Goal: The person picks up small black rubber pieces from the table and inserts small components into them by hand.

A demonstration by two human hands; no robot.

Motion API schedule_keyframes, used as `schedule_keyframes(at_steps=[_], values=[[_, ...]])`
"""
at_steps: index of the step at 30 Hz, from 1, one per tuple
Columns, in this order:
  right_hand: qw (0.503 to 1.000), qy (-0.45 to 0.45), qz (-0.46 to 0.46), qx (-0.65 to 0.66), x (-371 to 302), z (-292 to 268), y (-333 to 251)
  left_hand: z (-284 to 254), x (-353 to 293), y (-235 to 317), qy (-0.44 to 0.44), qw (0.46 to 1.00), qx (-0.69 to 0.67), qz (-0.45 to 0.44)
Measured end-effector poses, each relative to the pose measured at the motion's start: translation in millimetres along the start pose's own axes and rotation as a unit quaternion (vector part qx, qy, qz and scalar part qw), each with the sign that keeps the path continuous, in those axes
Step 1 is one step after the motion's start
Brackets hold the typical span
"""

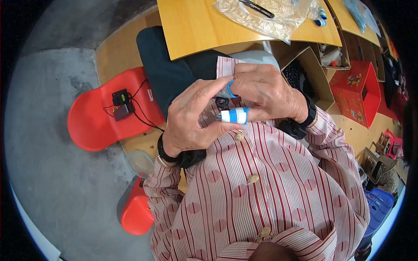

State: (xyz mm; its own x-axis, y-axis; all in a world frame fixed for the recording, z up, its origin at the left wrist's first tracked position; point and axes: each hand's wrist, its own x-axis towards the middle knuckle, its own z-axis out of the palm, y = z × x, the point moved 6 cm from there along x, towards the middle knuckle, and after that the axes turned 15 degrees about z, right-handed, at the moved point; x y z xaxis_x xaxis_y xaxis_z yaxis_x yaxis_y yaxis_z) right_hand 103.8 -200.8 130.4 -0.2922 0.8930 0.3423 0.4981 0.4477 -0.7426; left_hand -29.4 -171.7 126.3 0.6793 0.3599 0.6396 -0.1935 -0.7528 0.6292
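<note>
My left hand (187, 115) and my right hand (267, 91) meet in front of my chest, forming a rough ring. My right thumb wears a blue and white striped finger wrap (235, 115); a blue band (231, 88) circles the right index finger. The left index finger reaches that banded finger, and my left thumb lies just below the striped wrap. On each hand, thumb and index finger stand apart, with no separate object visible in them. Behind the gap shows a small round black thing (222, 102). Some fingertips are hidden.
A yellow table (196, 26) ahead carries a clear plastic bag (278, 17), black thread snips (257, 8) and blue-white wraps (321, 17). Left, a red stool (91, 117) holds a wired black device (122, 104). Right are a cardboard box (318, 76) and a red box (357, 95).
</note>
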Motion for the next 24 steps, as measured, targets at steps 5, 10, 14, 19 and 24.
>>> schedule_keyframes(at_steps=[5, 10, 14, 19, 24], values=[[0.898, -0.139, 0.288, 0.302, -6.8, 13.9, 32.6, -8.7, -3.5, -0.8, 0.031, 0.998, 0.015, -0.043], [0.754, -0.153, 0.332, 0.545, -13.9, 30.6, 50.7, -9.3, 2.6, -3.9, 0.040, 0.997, 0.061, -0.037], [0.713, -0.162, 0.324, 0.601, -16.7, 37.0, 53.5, -8.2, 5.1, -6.7, 0.059, 0.996, 0.035, -0.061], [0.696, -0.181, 0.350, 0.600, -17.8, 40.0, 53.9, -7.5, 8.4, -4.9, 0.057, 0.993, 0.035, -0.097], [0.713, -0.160, 0.371, 0.573, -17.9, 41.3, 56.4, -6.3, 3.6, -10.2, 0.068, 0.991, 0.045, -0.105]])
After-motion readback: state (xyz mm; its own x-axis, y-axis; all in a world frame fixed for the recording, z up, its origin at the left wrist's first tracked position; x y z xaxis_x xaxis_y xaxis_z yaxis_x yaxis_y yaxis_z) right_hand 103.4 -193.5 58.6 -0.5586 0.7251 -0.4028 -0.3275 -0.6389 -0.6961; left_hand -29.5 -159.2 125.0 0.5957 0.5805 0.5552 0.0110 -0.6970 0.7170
